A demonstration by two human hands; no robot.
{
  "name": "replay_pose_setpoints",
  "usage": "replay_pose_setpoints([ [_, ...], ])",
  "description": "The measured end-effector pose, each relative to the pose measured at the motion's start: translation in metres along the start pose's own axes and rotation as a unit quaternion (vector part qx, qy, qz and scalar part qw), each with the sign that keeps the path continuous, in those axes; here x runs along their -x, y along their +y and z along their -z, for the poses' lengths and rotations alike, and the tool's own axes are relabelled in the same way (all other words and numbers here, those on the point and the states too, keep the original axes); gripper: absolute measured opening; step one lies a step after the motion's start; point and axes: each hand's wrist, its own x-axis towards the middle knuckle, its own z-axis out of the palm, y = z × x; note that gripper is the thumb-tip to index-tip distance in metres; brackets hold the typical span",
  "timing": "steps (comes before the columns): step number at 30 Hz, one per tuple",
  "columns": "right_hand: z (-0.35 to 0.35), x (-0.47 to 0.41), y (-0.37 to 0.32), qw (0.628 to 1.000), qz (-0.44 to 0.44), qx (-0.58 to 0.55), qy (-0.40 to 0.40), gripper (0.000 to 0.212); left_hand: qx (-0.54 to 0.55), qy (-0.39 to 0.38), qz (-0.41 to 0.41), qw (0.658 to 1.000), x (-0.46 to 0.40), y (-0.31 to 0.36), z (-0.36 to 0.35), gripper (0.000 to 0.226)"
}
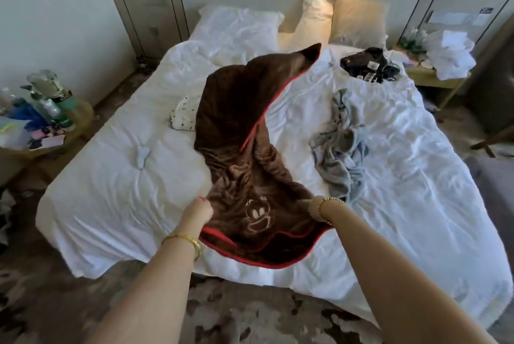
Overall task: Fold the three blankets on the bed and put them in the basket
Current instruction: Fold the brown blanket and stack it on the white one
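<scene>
A brown blanket (242, 126) with red trim billows up over the middle of the bed (116, 182), its far corner lifted in the air. My left hand (199, 211) grips its near left edge, and my right hand (313, 208) grips the near right edge, partly buried in the fabric. A crumpled light blue-grey blanket (340, 143) lies on the bed to the right. A small white blanket with dark speckles (183, 114) lies folded behind the brown one on the left. No basket is in view.
Pillows (239, 26) lie at the head of the bed. A black bag with cables (367, 64) sits at the far right of the bed. Cluttered side tables stand at the left (41, 121) and the far right (434, 76). A patterned rug (250, 313) covers the floor.
</scene>
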Motion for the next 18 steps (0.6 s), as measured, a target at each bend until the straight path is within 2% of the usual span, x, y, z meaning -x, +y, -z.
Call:
replay_pose_setpoints([
  [1, 0.005, -0.005, -0.001, 0.996, 0.011, -0.087, 0.018, 0.042, 0.039, 0.015, 0.004, 0.999, -0.002, 0.005, 0.005, 0.039],
  [3, 0.014, -0.004, -0.001, 0.981, 0.036, -0.177, 0.063, 0.036, 0.058, 0.027, -0.001, 0.998, 0.002, 0.016, 0.012, 0.041],
  [5, 0.011, -0.003, 0.002, 0.96, 0.064, -0.247, 0.119, 0.041, 0.067, 0.027, -0.007, 0.997, 0.002, 0.016, 0.012, 0.041],
  [9, 0.004, -0.01, 0.006, 0.912, 0.064, -0.368, 0.17, 0.051, 0.079, 0.001, -0.014, 0.997, 0.001, 0.018, 0.009, 0.04],
  [13, 0.006, -0.031, 0.006, 0.9, 0.027, -0.395, 0.183, 0.049, 0.086, 0.011, -0.028, 0.996, -0.009, 0.02, 0.009, 0.043],
  [15, 0.01, -0.045, 0.006, 0.9, -0.003, -0.396, 0.181, 0.045, 0.102, 0.045, -0.025, 0.993, -0.018, 0.018, 0.007, 0.04],
  [17, 0.015, -0.053, 0.006, 0.904, -0.037, -0.382, 0.192, 0.043, 0.189, 0.082, 0.018, 0.978, -0.027, 0.025, 0.011, 0.036],
  [18, 0.021, -0.054, 0.003, 0.897, -0.044, -0.387, 0.207, 0.044, 0.258, 0.099, 0.039, 0.96, -0.033, 0.034, 0.015, 0.034],
])
